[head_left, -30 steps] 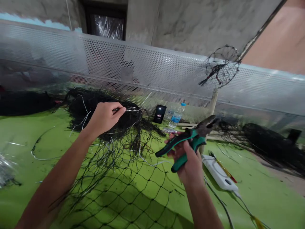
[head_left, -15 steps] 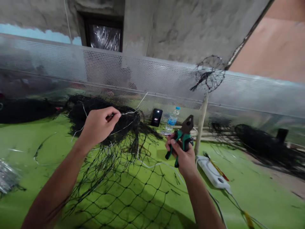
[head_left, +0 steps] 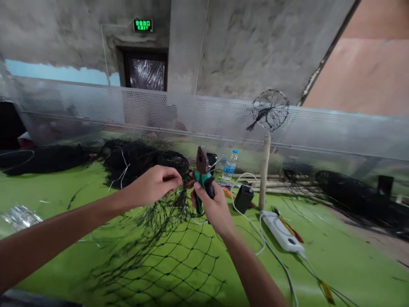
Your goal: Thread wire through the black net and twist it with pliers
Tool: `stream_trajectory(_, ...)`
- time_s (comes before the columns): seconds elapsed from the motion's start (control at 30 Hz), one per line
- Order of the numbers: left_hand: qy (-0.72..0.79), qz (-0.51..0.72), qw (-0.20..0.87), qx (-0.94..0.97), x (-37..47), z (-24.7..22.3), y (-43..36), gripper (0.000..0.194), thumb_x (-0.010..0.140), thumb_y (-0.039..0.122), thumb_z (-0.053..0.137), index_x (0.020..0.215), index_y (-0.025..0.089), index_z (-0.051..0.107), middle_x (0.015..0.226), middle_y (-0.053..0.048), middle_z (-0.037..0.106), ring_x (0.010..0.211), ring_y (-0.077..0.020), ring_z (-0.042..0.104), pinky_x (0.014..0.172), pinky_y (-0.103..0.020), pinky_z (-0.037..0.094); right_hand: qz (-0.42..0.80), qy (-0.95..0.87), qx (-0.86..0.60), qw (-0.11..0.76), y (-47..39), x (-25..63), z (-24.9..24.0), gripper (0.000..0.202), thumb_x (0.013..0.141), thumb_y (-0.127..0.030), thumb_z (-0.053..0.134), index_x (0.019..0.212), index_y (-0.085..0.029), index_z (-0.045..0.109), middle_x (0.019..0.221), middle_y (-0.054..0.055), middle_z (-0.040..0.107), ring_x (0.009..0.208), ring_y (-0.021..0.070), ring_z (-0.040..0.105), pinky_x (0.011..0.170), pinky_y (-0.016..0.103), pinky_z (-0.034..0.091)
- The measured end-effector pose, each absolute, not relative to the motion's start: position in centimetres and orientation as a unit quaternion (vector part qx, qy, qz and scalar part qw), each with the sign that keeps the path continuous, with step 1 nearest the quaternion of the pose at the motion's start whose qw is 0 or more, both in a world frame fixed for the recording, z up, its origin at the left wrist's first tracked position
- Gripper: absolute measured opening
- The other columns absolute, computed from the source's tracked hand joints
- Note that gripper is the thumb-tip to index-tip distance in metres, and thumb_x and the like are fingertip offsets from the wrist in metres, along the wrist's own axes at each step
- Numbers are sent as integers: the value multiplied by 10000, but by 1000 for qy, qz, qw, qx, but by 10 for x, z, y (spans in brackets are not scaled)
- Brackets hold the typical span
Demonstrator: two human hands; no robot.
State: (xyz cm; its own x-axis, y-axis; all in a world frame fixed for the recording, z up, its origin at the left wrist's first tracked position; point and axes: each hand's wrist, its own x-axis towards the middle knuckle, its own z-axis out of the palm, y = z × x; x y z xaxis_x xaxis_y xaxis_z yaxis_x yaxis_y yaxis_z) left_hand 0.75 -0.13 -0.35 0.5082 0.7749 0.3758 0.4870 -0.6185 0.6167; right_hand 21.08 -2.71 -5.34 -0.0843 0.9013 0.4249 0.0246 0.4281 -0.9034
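Observation:
My right hand point(head_left: 215, 207) is wrapped round combination pliers point(head_left: 202, 170) with green and black handles, jaws pointing up and looking closed. Just left of them is my left hand point(head_left: 156, 184), its fingers curled and pressed together near the pliers' handles. Whatever is between those fingertips is too small to make out. Below both hands a black knotted net point(head_left: 188, 251) spreads over the green surface, bunched under my left hand. Behind my left hand lies a heap of black netting point(head_left: 137, 155), with pieces of thin silvery wire point(head_left: 124, 170) on it.
A white power strip point(head_left: 281, 230) with a cable lies at the right, beside a wooden post point(head_left: 264, 175) bearing a round black net. A black adapter point(head_left: 244, 198), a water bottle point(head_left: 230, 165) and wooden poles point(head_left: 287, 183) are farther back. A perforated sheet point(head_left: 204, 113) stands behind.
My left hand has moved right and down, and the wire seen in its pinch no longer shows clearly. My right hand has brought the pliers left, beside it. The view has tilted up.

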Motion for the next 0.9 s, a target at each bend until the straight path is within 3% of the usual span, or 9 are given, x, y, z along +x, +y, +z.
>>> stream_trajectory(0.13,361,376,276,807,19,-29,-54,335,1068,396,365,1024,191,626,822,-46,686,746,-152,659,668,-256,562,416,-628,-342,561,-25,210,-55,378,914,-516,695,1087,-179,710,683,-31,619,546,123,530,546,285,459)
stream_trajectory(0.23,349,378,281,810,18,-39,-76,332,1086,426,342,1048,225,604,881,-36,672,784,-151,638,668,-247,548,453,-641,-313,535,-22,213,-53,328,840,-484,773,994,-197,728,785,-1,691,585,121,571,569,291,513)
stream_trajectory(0.3,354,388,231,819,13,-41,-74,340,1099,395,329,993,220,600,818,-12,632,725,-140,594,629,-246,511,480,-646,-299,513,-17,215,-51,312,813,-463,801,971,-203,735,798,3,702,578,119,582,547,285,518)
stream_trajectory(0.37,318,441,116,831,8,-42,-59,276,1089,304,378,983,196,609,856,-19,641,770,-136,602,678,-260,509,516,-652,-282,478,-9,218,-50,290,812,-436,813,963,-200,740,749,-8,686,564,119,588,527,272,515)
stream_trajectory(0.47,130,493,-114,853,7,-47,-23,190,1027,147,489,1104,159,662,1035,-61,707,955,-154,662,817,-292,538,583,-655,-232,420,4,225,-53,293,804,-413,845,965,-193,739,704,-25,662,577,110,593,548,246,524)
stream_trajectory(0.53,43,478,-191,857,12,-53,-2,182,995,120,571,1131,144,690,1044,-55,735,971,-161,679,847,-298,548,615,-646,-208,402,12,230,-62,313,797,-428,860,970,-203,730,723,-26,661,598,108,601,565,235,533)
stream_trajectory(0.77,34,467,-223,855,17,-75,17,154,970,157,696,1116,188,735,1086,22,771,922,-111,681,868,-284,537,661,-626,-205,358,19,237,-89,351,776,-525,861,849,-232,680,678,-38,590,583,121,553,539,244,506)
stream_trajectory(0.9,30,475,-213,853,13,-84,15,154,979,172,703,1112,237,742,1124,76,775,905,-83,677,848,-276,517,682,-616,-206,336,14,234,-93,329,811,-524,832,900,-252,670,711,-40,561,603,120,517,554,242,492)
